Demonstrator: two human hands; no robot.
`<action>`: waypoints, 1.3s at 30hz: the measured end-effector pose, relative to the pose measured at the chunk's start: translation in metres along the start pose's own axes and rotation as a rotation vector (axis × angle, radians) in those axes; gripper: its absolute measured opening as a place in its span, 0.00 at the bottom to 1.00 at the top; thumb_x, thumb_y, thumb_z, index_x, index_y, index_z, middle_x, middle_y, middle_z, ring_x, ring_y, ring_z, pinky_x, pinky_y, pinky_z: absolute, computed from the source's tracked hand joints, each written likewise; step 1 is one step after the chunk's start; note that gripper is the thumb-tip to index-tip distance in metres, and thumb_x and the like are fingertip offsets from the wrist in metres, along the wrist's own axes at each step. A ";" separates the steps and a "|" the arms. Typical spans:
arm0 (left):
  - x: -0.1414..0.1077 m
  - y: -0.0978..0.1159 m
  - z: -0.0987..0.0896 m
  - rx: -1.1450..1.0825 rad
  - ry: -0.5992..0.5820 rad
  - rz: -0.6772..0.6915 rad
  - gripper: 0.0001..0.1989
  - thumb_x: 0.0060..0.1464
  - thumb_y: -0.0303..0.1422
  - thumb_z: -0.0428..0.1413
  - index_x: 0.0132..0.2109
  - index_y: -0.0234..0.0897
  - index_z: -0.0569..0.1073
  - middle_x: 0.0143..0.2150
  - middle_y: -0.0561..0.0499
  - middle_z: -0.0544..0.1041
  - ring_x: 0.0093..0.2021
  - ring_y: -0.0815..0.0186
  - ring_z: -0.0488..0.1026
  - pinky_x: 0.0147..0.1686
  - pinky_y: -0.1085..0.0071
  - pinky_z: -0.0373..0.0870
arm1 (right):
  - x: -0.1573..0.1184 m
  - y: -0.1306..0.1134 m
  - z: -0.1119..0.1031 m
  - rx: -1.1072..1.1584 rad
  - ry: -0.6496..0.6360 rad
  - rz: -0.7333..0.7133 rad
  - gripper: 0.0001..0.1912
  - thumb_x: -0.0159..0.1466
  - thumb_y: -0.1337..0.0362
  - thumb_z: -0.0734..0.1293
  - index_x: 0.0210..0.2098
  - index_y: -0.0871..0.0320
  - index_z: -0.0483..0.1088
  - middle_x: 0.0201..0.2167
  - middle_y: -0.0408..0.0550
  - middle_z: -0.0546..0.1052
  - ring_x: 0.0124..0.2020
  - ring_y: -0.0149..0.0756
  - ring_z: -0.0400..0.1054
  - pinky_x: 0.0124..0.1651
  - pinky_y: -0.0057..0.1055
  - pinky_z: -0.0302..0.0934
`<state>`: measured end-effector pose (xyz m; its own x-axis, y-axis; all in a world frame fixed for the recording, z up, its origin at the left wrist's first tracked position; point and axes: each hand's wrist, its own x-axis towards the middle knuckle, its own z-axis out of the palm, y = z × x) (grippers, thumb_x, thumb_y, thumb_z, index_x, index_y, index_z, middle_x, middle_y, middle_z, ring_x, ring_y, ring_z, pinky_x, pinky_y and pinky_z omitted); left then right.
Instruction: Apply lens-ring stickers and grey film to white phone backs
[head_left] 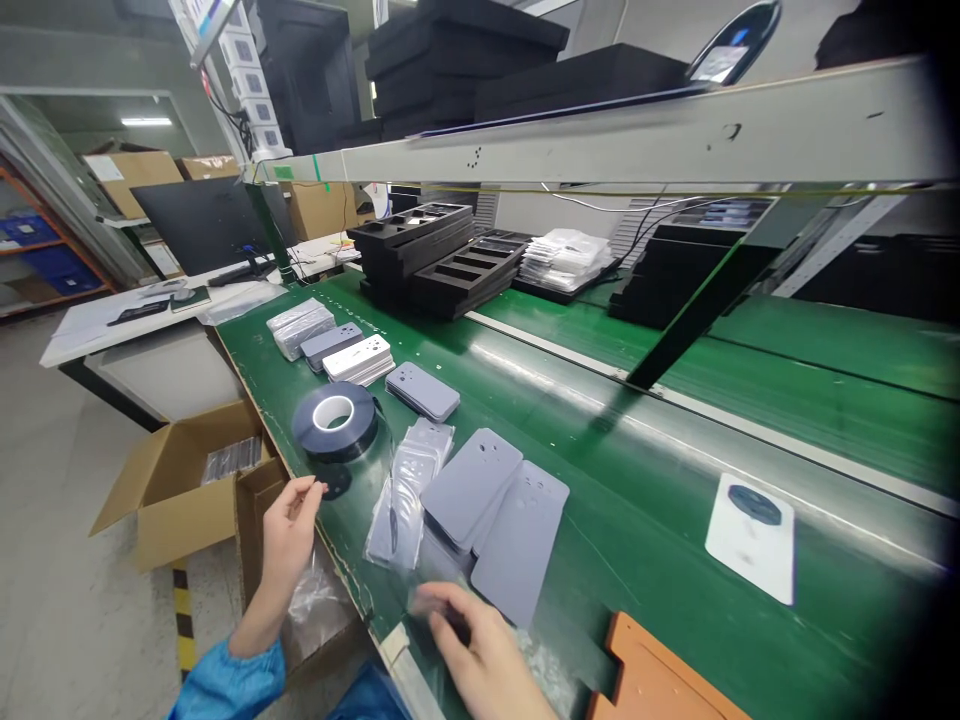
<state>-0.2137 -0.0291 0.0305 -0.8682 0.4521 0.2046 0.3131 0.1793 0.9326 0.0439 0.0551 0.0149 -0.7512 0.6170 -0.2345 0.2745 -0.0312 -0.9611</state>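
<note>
My left hand (289,530) is at the bench's near edge, thumb and forefinger pinched on the rim of a small dark round film piece (337,481). Just behind it lies a roll of dark tape (309,422) with a white core, a clear strip trailing from its right side. My right hand (480,645) hovers with curled fingers in front of grey phone-back-shaped panels (525,540); its fingertips are smeared by motion, so whether they hold anything is unclear. Clear plastic sleeves (411,490) lie between the roll and those panels.
Small stacks of grey panels (424,390) and white panels (360,358) stand farther back. At right lies a white panel (750,560) with a dark round patch. An orange plate (660,675) is at the front. Cardboard boxes (180,500) stand left; a shelf beam (600,135) crosses above.
</note>
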 end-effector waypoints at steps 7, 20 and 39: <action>-0.074 0.054 0.032 -0.166 -0.495 -0.055 0.17 0.57 0.47 0.62 0.35 0.35 0.79 0.28 0.49 0.80 0.23 0.65 0.76 0.24 0.73 0.73 | -0.010 -0.022 -0.017 0.084 0.317 -0.178 0.15 0.64 0.55 0.70 0.48 0.53 0.79 0.44 0.51 0.82 0.45 0.43 0.76 0.51 0.36 0.70; -0.167 0.069 0.119 -0.103 -1.147 0.145 0.10 0.61 0.29 0.55 0.48 0.36 0.77 0.41 0.45 0.79 0.39 0.63 0.78 0.38 0.70 0.77 | -0.122 0.057 -0.108 -0.093 0.952 0.163 0.21 0.57 0.47 0.73 0.39 0.57 0.82 0.34 0.52 0.83 0.34 0.43 0.73 0.40 0.37 0.69; -0.195 0.061 0.156 0.251 -1.195 0.776 0.30 0.62 0.32 0.57 0.69 0.36 0.62 0.57 0.39 0.73 0.55 0.52 0.74 0.54 0.54 0.77 | -0.126 0.077 -0.114 -0.445 0.978 0.057 0.13 0.68 0.56 0.65 0.44 0.51 0.80 0.30 0.44 0.76 0.27 0.36 0.64 0.31 0.32 0.62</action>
<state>0.0348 0.0300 0.0005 0.3439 0.9282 0.1420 0.7139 -0.3567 0.6027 0.2280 0.0645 -0.0127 0.0216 0.9912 0.1306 0.6361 0.0871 -0.7667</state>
